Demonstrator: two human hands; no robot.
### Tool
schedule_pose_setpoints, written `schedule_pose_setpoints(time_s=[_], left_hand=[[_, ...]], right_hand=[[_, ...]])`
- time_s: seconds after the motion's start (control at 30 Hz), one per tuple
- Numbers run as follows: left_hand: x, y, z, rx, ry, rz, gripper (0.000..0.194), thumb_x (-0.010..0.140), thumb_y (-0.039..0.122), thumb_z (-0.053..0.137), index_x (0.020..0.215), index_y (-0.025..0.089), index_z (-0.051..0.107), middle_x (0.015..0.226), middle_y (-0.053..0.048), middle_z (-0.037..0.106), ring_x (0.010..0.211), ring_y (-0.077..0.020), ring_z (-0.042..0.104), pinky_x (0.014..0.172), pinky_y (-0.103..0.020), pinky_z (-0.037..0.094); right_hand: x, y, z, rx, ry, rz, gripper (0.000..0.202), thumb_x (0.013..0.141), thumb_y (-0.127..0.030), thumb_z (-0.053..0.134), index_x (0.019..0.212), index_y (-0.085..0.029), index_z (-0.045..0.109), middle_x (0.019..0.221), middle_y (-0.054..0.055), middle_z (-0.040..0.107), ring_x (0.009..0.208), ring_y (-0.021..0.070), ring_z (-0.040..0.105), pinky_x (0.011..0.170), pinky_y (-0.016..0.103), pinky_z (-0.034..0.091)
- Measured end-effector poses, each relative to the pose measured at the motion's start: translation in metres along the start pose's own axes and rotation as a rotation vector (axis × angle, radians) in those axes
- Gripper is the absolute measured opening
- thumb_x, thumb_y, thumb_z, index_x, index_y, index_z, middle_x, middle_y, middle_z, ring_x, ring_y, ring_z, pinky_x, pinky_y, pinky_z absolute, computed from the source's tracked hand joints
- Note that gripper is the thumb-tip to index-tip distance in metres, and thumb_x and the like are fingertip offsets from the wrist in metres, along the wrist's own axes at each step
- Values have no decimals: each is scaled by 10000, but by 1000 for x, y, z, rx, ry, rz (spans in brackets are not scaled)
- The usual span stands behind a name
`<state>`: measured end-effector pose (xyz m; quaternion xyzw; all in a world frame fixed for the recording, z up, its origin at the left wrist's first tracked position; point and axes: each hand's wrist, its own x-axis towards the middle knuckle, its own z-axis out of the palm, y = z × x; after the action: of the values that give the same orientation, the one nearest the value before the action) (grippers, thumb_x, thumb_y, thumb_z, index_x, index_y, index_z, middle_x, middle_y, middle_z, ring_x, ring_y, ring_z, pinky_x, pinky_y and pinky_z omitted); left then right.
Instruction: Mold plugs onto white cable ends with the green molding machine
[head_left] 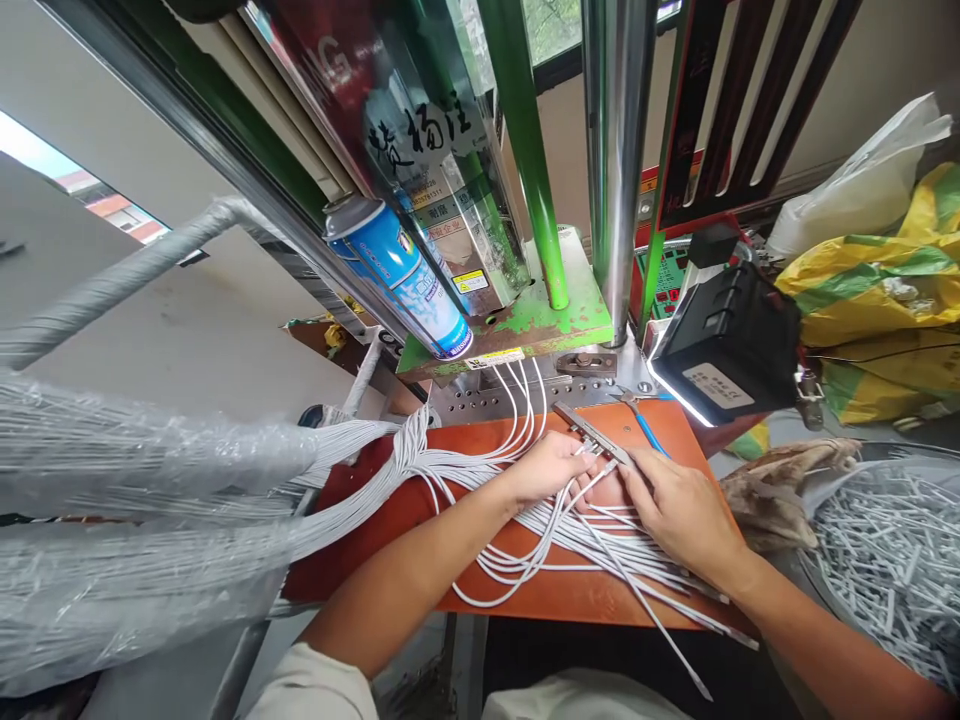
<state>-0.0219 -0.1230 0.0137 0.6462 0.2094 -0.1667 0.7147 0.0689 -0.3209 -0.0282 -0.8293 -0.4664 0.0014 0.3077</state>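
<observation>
cables (615,545), white and loose, lie across the orange board (555,595), and one runs out past its near edge. above them the left hand (551,468) has its thumb and fingertips pinched together on cable ends at the slim metal bar (589,430), which slants over the board between both hands. the right hand (679,510) is half curled, thumb and forefinger at the bar's near end; i can't tell whether they close on it. off to the right, short white pieces (892,560) fill a tub, and on the left thick bundles (172,450) of cable sit in clear wrap. just beyond the bar lie blue-handled pliers (649,425). farther back, a few cables reach in under a chipped green plate (517,330), with a blue spray can (405,285) on its left end. a black lamp (731,340) is to the plate's right, and yellow-and-green sacks (877,290) are heaped behind it.
</observation>
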Motion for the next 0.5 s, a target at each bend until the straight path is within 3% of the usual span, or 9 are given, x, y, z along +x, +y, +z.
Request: schedule_pose_setpoints(time_s=[0.17, 0.3, 0.5], left_hand=[[5, -2, 7, 18, 37, -45, 307, 882, 404, 635, 794, 111, 606, 567, -42, 639, 425, -137, 613, 403, -194, 457], [4, -3, 6, 29, 73, 44, 392, 894, 489, 649, 837, 102, 629, 674, -68, 682, 500, -139, 645, 440, -197, 459], [-2, -5, -11, 105, 338, 132, 314, 979, 464, 546, 896, 161, 551, 527, 79, 506, 359, -36, 366, 398, -141, 272]], right_hand=[[-1, 5, 4, -20, -41, -90, 299, 1079, -329, 366, 1042, -188, 627, 968, 68, 720, 809, 224, 658, 685, 348, 393], [-2, 5, 3, -27, -23, -40, 298, 1074, -358, 379, 1075, -199, 633, 975, 59, 722, 783, 226, 661, 674, 353, 399], [0, 0, -2, 39, 29, 31, 298, 1076, -351, 378, 1143, -219, 636, 1051, 54, 723, 890, 235, 686, 704, 346, 425]])
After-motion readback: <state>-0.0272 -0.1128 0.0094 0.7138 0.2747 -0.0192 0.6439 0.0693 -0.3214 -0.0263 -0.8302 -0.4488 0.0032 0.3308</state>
